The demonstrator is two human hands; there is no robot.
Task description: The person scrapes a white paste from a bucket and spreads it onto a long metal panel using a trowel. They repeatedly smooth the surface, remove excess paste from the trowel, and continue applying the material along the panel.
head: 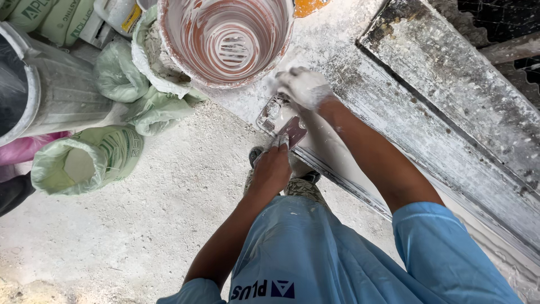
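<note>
At far left, an open green sack [84, 160] of white powder lies on the floor [169, 214]. Centre: left hand [271, 169] clamped on a putty knife [291, 132]. Right hand [304, 87], plaster-coated, grips a trowel [274, 114] below the bucket [225, 39].

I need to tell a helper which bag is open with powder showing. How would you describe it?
Start at the big bucket streaked white and orange at top. Look down-left to the pale green bags. The lowest bag, lying alone on the floor, has its top rolled back around white powder.
</note>
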